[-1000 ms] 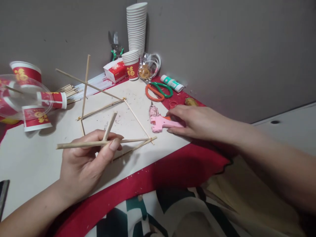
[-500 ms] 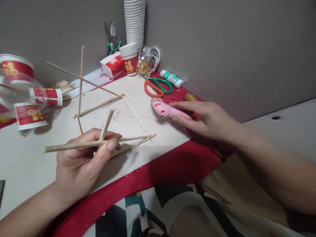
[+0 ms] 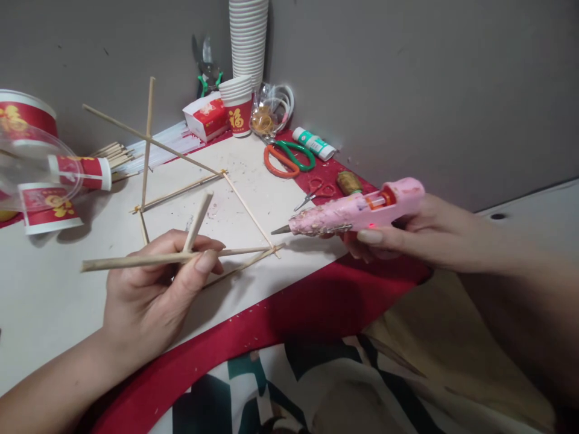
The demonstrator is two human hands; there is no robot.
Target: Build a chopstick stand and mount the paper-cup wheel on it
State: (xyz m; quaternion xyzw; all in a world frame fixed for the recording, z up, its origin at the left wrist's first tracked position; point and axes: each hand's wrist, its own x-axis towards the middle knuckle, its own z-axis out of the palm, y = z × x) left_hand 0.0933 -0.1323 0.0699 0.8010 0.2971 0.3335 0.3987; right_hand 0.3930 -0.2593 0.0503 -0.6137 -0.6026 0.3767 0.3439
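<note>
My left hand [image 3: 154, 289] pinches a wooden stick frame [image 3: 181, 197] between thumb and fingers, where sticks cross at its near corner. The joints at the other corners look yellowish, and two long sticks cross in an X at the far side. In my right hand [image 3: 407, 241] is a pink hot glue gun [image 3: 357, 211], its body crusted with dried glue and a small red light lit on the side. Its metal nozzle points left, just above and right of the frame's right corner, apart from it. The fingers on the gun's handle are partly hidden.
Green-and-orange scissors [image 3: 289, 158], small red scissors [image 3: 322, 190], a thread spool [image 3: 350, 182] and a white-green tube [image 3: 313, 143] lie at the back right. Paper cups [image 3: 248, 36] are stacked by the wall near pruning shears [image 3: 208, 69]. More red-and-white cups [image 3: 52, 208] stand left.
My right hand has turned the glue gun over so its nozzle now points left toward the frame, and has shifted right. My left hand holds the frame almost still.
</note>
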